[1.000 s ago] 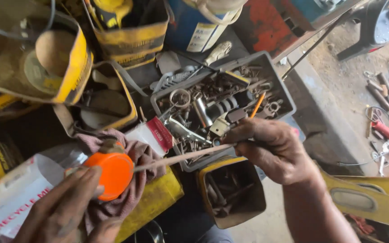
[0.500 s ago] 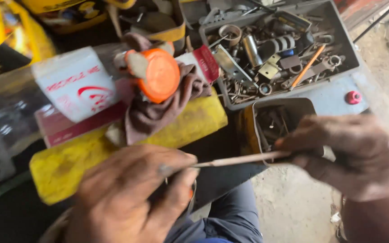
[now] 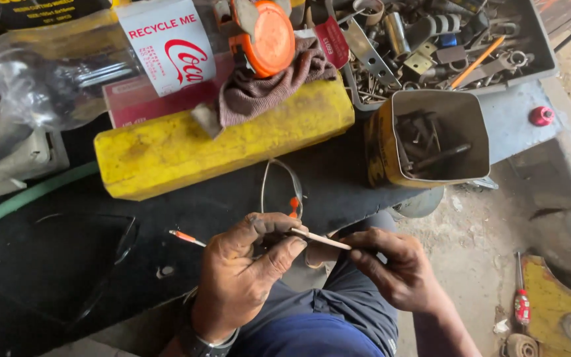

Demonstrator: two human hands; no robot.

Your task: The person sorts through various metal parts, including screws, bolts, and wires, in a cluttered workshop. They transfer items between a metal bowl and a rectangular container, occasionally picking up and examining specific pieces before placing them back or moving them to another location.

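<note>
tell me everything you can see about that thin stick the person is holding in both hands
The thin stick is slender, straight and pale tan, and looks like wood or bamboo. It lies almost level, tilted slightly down to the right, over the person's lap by the dark bench edge. The left hand pinches its left end between thumb and fingertips; the right hand grips its right end. Only the short middle stretch shows.

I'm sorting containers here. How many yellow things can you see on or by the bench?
3: a long yellow block under the rag, a yellow tin holding bolts, a yellow piece at lower right. More may be hidden.
</note>
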